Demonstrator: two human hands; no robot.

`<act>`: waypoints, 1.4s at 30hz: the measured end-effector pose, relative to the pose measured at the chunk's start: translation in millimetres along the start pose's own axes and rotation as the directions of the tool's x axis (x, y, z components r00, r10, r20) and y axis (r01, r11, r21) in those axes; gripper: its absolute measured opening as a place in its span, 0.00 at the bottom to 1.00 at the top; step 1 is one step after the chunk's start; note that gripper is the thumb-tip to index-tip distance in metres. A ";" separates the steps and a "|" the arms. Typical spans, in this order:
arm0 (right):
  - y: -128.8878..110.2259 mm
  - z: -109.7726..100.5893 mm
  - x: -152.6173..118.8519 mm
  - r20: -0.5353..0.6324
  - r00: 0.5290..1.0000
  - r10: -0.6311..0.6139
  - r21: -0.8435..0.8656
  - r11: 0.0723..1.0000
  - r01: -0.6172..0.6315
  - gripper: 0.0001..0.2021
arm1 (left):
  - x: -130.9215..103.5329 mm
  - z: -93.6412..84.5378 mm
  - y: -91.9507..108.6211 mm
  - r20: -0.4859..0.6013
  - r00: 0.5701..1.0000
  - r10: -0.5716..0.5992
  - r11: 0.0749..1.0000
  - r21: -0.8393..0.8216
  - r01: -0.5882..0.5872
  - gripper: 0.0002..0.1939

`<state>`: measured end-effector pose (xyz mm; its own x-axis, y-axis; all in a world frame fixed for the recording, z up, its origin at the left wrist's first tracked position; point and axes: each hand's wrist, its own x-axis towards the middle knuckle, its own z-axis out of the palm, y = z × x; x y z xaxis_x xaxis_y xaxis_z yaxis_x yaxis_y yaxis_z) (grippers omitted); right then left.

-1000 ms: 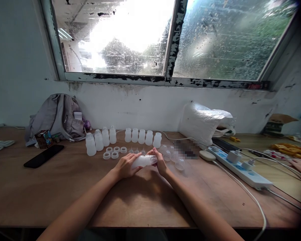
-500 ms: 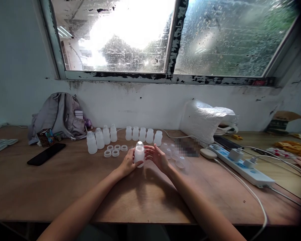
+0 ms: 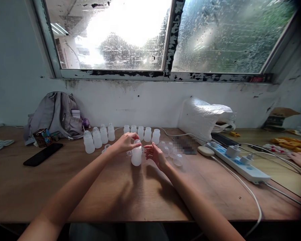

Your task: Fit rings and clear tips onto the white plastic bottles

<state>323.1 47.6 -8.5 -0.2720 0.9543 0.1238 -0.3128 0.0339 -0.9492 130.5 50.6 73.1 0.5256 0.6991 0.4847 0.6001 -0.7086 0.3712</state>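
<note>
Bottles on table below window

Blk phone nr grey bkpk; pwr strip R.

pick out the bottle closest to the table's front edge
The bottle with the left hand at its top and the right hand beside it. The other bottles stand in rows farther back, nearer the wall.

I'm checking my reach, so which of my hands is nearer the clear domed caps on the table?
Right. Your right hand is just left of the clear domed caps; your left hand is farther left, at the top of the upright bottle.
</note>
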 end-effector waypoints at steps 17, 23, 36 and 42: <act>16.3 5.2 5.3 -0.064 0.998 0.011 -0.356 0.934 -0.033 0.24 | 79.7 -56.3 -99.4 -0.134 0.856 -0.499 0.705 0.512 0.491 0.16; 24.3 2.0 9.3 -0.051 0.998 -0.041 -0.426 0.905 0.016 0.25 | 83.6 -41.3 -119.4 -0.140 0.833 -0.535 0.665 0.538 0.517 0.14; 30.1 -2.8 12.3 -0.063 0.997 -0.047 -0.485 0.875 0.010 0.24 | 78.1 -26.4 -140.1 -0.106 0.826 -0.554 0.665 0.540 0.515 0.21; 32.4 -4.3 11.7 -0.051 0.995 -0.085 -0.551 0.833 0.043 0.22 | 68.2 -24.8 -123.4 -0.168 0.861 -0.480 0.691 0.533 0.488 0.24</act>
<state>313.7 61.1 -39.0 -0.1981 0.9618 0.1888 0.2293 0.2327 -0.9451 77.4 183.4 79.9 0.0639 0.9259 0.3723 0.9928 -0.0970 0.0707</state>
